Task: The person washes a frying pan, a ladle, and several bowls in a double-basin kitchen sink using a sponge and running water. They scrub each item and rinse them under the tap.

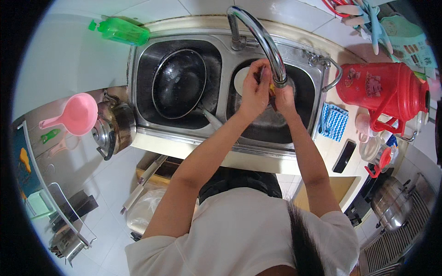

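Over the right sink basin (269, 132), my left hand (255, 93) and my right hand (285, 100) come together beneath the chrome faucet (257, 29). Between them is a small dark brown item (273, 103) with a bit of yellow showing; the fingers and the spout hide most of it, so its kind is unclear. Behind my left hand, a round white dish (240, 81) shows in part. A clear, shiny area beside my right hand could be water or a vessel; I cannot tell.
A black wok (179, 82) with a handle rests in the left basin. Around the sink stand a green bottle (121, 31), a metal kettle (115, 127), a pink ladle (81, 114), a red thermos jug (380, 84), a folded blue-white cloth (333, 121) and a phone (344, 156).
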### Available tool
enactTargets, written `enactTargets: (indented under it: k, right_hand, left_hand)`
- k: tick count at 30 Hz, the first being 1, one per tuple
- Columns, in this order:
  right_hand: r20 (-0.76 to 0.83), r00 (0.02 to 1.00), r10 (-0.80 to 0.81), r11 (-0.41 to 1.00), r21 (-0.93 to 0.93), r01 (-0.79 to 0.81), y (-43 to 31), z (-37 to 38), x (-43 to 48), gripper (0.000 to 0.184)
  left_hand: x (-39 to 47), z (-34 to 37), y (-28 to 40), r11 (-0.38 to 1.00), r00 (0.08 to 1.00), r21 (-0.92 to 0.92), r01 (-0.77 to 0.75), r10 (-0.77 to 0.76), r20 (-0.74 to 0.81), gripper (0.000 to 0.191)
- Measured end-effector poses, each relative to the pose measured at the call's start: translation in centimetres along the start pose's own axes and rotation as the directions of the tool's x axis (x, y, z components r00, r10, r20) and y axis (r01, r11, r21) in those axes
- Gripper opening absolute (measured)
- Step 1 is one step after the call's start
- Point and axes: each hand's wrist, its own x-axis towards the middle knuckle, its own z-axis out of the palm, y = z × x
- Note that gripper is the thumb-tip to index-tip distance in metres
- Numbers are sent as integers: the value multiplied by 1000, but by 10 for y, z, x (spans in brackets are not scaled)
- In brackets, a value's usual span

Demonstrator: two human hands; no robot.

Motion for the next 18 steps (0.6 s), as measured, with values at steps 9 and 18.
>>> enactTargets:
  k: [9, 18]
  right_hand:
    - [-9, 904, 427, 795, 480, -370, 13, -7, -8, 42]
    - [14, 915, 403, 859, 340, -383, 22, -25, -30, 41]
  left_hand:
    - [11, -13, 9, 992, 987, -6, 125, -124, 101, 15]
    - [-8, 20, -30, 987, 942, 127, 95, -130, 310, 16]
